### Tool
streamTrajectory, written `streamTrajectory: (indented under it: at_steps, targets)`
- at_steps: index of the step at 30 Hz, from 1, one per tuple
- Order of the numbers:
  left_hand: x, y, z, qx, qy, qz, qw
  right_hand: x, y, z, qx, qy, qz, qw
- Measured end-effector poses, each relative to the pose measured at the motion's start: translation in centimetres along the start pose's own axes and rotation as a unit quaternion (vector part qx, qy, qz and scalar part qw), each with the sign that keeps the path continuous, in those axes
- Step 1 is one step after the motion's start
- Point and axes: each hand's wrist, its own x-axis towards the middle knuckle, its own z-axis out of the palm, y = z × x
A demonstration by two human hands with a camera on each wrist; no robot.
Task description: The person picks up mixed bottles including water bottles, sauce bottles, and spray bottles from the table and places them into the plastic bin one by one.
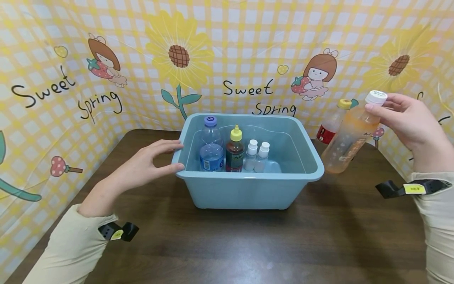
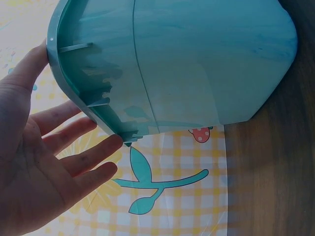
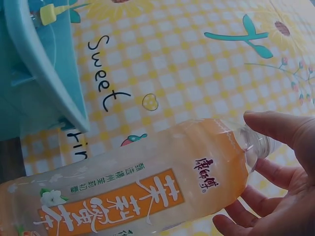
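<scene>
A blue plastic tub (image 1: 244,193) stands on the table. My left hand (image 1: 147,161) touches the tub's left rim with thumb and fingers spread, and in the left wrist view its fairly straight fingers (image 2: 91,155) rest along that rim. To the right of the tub, my right hand (image 1: 408,118) grips an orange-tinted plastic drink bottle (image 1: 349,138) around its neck, just below the white cap. The bottle hangs tilted above the table, its base toward the tub. Up close, the right wrist view shows the orange label on the bottle (image 3: 142,196).
Inside the tub stand a water bottle (image 1: 211,152) with a purple cap, a dark bottle (image 1: 235,154) with a yellow nozzle, and two small white-capped bottles (image 1: 261,159). A red-labelled bottle (image 1: 326,132) stands behind the held one. Patterned cloth (image 1: 244,51) hangs behind the brown table (image 1: 227,244).
</scene>
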Motion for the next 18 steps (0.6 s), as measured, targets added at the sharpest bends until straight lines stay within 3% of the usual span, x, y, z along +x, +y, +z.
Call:
streamTrajectory:
  at_steps: [11,18]
  targets:
    - [0.0,-0.1,0.0,0.001,-0.002,0.0,1.0,0.5,-1.6,0.0,0.074,0.002,-0.022,0.997]
    - [-0.1,-0.1,0.0,0.001,-0.002,0.001,1.0,0.7,-2.7,0.2,0.078,0.01,-0.053,0.9955]
